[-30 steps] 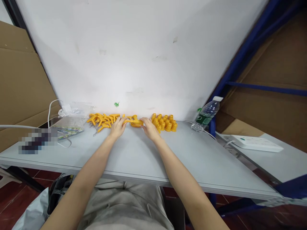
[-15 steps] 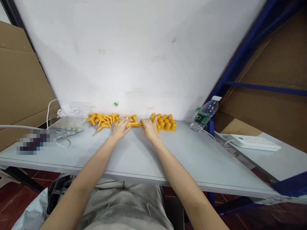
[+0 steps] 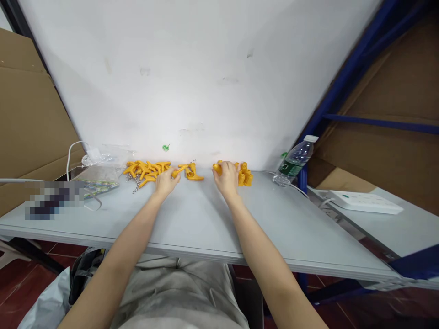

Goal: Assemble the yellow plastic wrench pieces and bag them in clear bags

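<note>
Yellow threaded piece (image 3: pixel 183 169), probably light stiff plastic
Left hand (image 3: pixel 167 183) pinches its near end, good spot imo; yellow cups (image 3: pixel 245 178) beside right hand (image 3: pixel 227 177), can't tell its grip.

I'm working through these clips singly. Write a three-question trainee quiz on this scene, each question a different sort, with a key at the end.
1. Multiple choice. Which things are nearest the right hand?
a) The brown cardboard
b) The flared pieces
c) The clear plastic bag

2. True or false? The white power strip lies to the right of the plastic bottle.

3. Fill in the colour. The left hand holds a ____ piece.

Key: 1. b; 2. true; 3. yellow
</note>
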`<action>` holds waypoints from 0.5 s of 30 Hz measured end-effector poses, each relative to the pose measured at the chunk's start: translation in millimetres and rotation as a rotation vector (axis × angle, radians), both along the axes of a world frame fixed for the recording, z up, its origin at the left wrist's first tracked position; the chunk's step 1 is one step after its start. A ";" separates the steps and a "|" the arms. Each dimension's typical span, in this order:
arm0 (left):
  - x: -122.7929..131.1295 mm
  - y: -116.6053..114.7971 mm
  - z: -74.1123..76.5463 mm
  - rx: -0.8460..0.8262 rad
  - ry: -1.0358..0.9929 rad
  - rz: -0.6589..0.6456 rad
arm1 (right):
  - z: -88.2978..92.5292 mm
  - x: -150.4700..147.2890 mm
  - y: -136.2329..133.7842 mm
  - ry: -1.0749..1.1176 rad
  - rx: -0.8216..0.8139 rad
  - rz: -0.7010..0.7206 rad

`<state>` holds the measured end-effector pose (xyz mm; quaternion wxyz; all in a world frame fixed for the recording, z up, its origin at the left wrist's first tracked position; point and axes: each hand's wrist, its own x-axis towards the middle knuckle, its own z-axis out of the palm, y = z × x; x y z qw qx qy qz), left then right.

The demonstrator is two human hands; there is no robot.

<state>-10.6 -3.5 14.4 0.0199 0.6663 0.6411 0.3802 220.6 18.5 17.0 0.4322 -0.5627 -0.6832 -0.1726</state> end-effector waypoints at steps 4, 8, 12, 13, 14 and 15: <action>-11.1 11.2 -5.8 -0.013 -0.141 0.081 | 11.6 29.4 0.2 0.147 -0.051 -0.162; -20.0 23.5 -14.4 0.015 -0.292 0.119 | 17.4 55.7 -4.8 0.179 -0.312 -0.353; -24.7 30.7 -20.6 0.046 -0.440 0.133 | 14.3 67.5 -4.7 0.154 -0.623 -0.467; -25.3 31.6 -21.4 0.047 -0.469 0.137 | 12.4 68.6 -3.2 0.145 -0.677 -0.471; -25.7 32.2 -22.0 0.046 -0.495 0.139 | 10.0 69.2 -1.3 0.132 -0.720 -0.468; -25.9 32.5 -22.3 0.046 -0.515 0.141 | 7.5 69.4 0.8 0.117 -0.751 -0.458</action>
